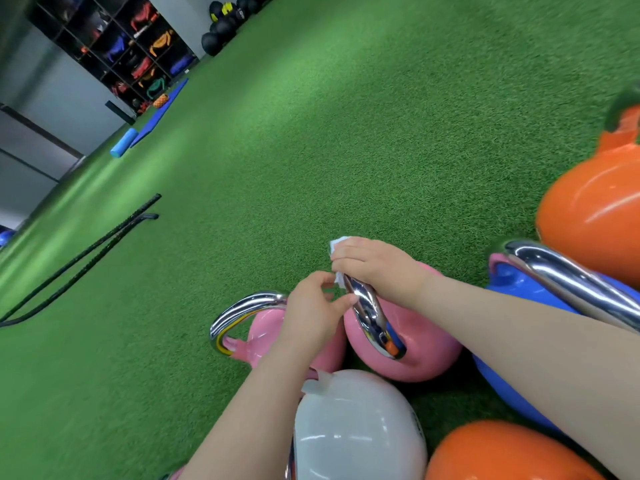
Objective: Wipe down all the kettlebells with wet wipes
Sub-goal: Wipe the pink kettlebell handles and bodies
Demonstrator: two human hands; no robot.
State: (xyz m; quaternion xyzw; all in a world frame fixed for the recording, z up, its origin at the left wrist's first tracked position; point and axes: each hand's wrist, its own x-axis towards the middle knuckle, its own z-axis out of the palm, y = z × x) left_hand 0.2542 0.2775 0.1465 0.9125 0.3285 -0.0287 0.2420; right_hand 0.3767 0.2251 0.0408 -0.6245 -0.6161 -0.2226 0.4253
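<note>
A wide green turf floor fills the view, and the kettlebells sit bunched together at its near right edge, close to the person. Largest among them are an orange kettlebell at the right edge, a blue kettlebell with a chrome handle just in front of it, a white kettlebell nearest the person, and a second orange one at the bottom right corner. Between these stand two pink kettlebells, one on the left and one on the right, touching or nearly so. The right hand is wrapped over the top of the right pink kettlebell's chrome handle, its fingers closed on a white wet wipe pressed to the metal. The left hand rests beside that handle with its fingers loosely curled, thumb and forefinger seeming to pinch the wipe's lower edge, though that cannot be told for sure. Judged from this, the work is mid-way through one handle; nothing shows which of the other kettlebells are already clean, so most of the group may be left. Far off, black ropes lie on the turf near the left edge, and a shelf stands at the far left corner.
</note>
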